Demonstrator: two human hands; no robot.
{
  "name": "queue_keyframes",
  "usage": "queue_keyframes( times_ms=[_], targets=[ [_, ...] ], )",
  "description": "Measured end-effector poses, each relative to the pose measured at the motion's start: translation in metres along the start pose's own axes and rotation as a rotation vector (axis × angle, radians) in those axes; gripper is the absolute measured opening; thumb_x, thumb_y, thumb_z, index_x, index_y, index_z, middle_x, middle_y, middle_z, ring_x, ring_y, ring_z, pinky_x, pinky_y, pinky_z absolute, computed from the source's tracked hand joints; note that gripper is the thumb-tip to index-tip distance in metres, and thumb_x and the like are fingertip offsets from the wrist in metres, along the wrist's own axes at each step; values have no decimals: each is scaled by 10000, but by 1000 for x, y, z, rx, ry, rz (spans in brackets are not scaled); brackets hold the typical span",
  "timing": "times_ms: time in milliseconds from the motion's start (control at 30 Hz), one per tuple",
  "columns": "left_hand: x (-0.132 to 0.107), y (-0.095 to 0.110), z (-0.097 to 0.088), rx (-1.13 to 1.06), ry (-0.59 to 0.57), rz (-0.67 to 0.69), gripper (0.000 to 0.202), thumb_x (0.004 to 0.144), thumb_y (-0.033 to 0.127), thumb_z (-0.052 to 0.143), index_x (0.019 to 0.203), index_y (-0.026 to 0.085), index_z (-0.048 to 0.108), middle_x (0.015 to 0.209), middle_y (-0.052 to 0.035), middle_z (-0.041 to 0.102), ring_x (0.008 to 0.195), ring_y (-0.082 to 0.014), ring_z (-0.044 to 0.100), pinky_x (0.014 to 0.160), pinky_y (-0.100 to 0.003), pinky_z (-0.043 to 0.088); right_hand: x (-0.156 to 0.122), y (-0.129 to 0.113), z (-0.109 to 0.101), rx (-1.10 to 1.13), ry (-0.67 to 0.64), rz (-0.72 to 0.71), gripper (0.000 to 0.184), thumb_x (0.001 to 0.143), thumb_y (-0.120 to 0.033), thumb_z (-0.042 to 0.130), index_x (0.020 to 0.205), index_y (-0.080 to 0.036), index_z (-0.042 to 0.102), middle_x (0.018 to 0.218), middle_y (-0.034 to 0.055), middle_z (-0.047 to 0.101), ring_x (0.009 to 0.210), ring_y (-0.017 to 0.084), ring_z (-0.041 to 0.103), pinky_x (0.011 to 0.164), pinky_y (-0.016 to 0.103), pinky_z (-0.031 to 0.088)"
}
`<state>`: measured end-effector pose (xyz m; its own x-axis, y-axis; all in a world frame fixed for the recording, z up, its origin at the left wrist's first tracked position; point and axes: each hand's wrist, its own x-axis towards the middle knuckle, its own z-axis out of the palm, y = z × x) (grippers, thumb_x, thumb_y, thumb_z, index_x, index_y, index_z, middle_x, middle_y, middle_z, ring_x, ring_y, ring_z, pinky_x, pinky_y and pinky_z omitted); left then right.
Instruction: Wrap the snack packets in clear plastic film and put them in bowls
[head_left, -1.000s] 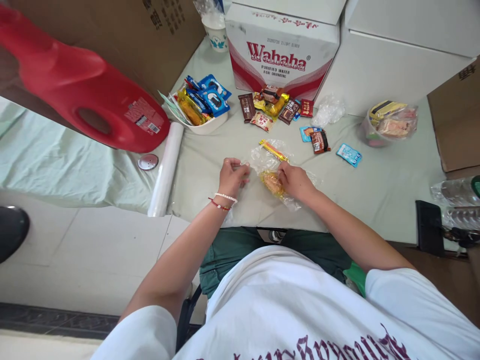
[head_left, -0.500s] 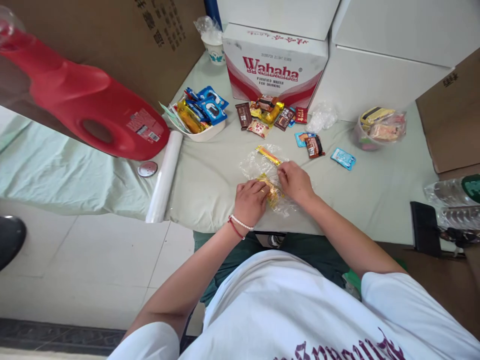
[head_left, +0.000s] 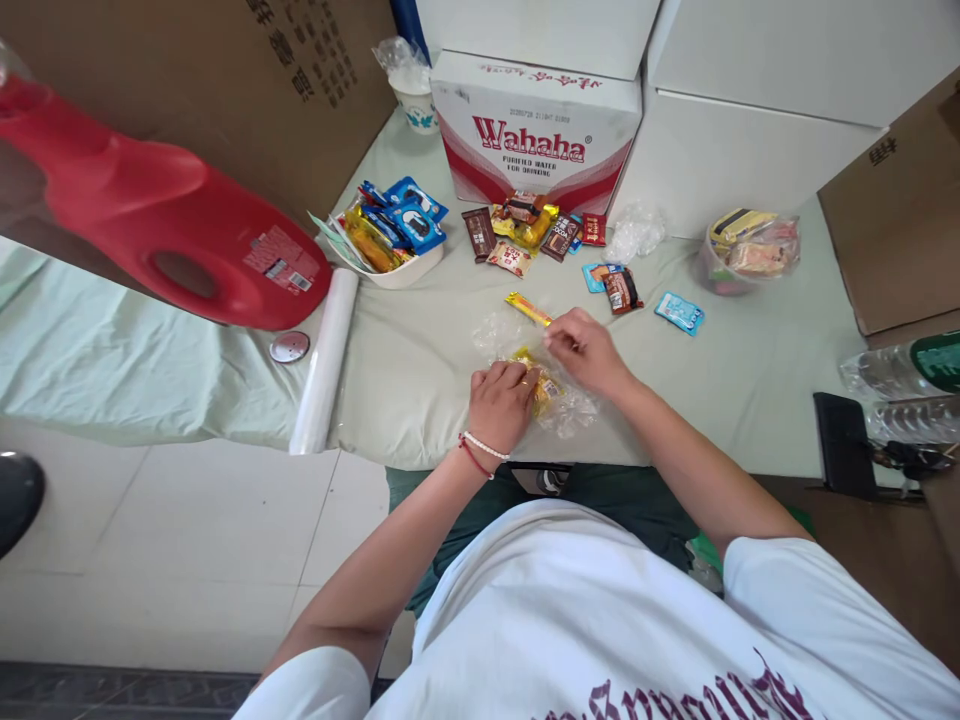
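Observation:
My left hand (head_left: 501,402) is closed over a yellow wrapped snack (head_left: 546,388) that lies inside a clear plastic bag (head_left: 571,408) on the pale green cloth (head_left: 420,350). My right hand (head_left: 586,346) sits just beyond it, fingers pinched on the bag's upper edge. A long yellow-and-red snack stick (head_left: 528,308) lies at the bag's far end, touching my right fingertips. Crumpled clear film (head_left: 491,330) spreads to the left of the stick.
A white tray of blue and yellow snack packets (head_left: 390,236), a pile of chocolate packets (head_left: 529,228), a Wahaha carton (head_left: 536,135), a filled bag (head_left: 750,252), a plastic roll (head_left: 324,362), a red jug (head_left: 157,228), water bottles (head_left: 900,370) and a black phone (head_left: 844,445) surround the spot.
My left hand moved right from the bag's left edge onto the yellow snack. My right hand shifted up toward the bag's far end near the snack stick.

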<state>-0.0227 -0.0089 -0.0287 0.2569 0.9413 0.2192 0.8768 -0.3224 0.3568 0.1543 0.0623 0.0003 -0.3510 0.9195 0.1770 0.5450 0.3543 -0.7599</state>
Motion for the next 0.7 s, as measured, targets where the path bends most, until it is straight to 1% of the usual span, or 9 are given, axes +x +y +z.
queue_keyframes(
  times_ms=[67,133,200,267,367,433,533,633,700],
  targets=[
    [0,-4,0,-26,-13,-43,243,969,253,542,990,215,782,992,-142,754,975,-298,657,817,-456,452,-11,-14,13,-28,-115,-143,185,998,-274,493,1005,-192,658,1041,80,644,929,189,612,819,297,490],
    [-5,-14,-1,-148,-26,-78,254,953,243,532,900,211,779,940,-124,760,910,-269,684,796,-417,488,-21,-24,26,-106,-205,-157,255,1050,-275,413,1114,-185,644,1143,111,657,1012,203,632,851,312,511],
    [-13,-27,-3,-346,-7,-118,262,949,265,526,983,230,783,1001,-88,775,915,-233,706,812,-370,524,-29,-28,37,-211,-243,-92,332,1073,-289,381,1298,-173,595,1285,136,646,1077,217,650,855,329,535],
    [-22,-40,-7,-502,56,-240,311,974,335,503,1117,247,764,1010,-53,775,881,-204,710,814,-341,544,-34,-31,44,-325,-277,-51,414,1058,-265,408,1447,-190,527,1461,140,587,1205,240,637,869,348,556],
    [-25,-51,-10,-494,179,-501,433,988,492,495,1225,204,715,974,-69,753,820,-210,694,830,-372,559,-35,-37,49,-470,-334,-54,510,1025,-205,422,1526,-258,503,1668,84,417,1321,282,601,880,385,585],
    [-16,-52,-7,-397,214,-552,565,917,584,593,1265,146,672,1121,-149,736,995,-284,698,973,-464,535,-32,-42,50,-518,-378,-46,516,1021,-197,415,1516,-282,533,1689,59,390,1245,295,655,856,411,604],
    [9,-48,1,-340,183,-557,766,780,608,745,1332,102,585,1367,-268,628,1300,-404,585,1144,-588,408,-27,-46,48,-538,-428,-28,498,1018,-210,444,1498,-266,565,1654,77,449,1171,300,698,853,413,617],
    [40,-52,7,-443,151,-667,852,717,509,822,1403,113,509,1354,-255,635,1263,-387,622,1111,-549,459,-27,-43,45,-490,-436,-78,510,1009,-212,496,1516,-235,546,1663,107,428,1301,317,640,987,432,591],
    [57,-60,7,-528,133,-746,869,640,394,878,1388,131,521,1264,-204,685,1183,-350,668,1052,-486,513,-33,-37,44,-402,-426,-135,543,992,-195,536,1534,-221,521,1690,118,377,1450,317,518,1139,460,507]
  ],
)
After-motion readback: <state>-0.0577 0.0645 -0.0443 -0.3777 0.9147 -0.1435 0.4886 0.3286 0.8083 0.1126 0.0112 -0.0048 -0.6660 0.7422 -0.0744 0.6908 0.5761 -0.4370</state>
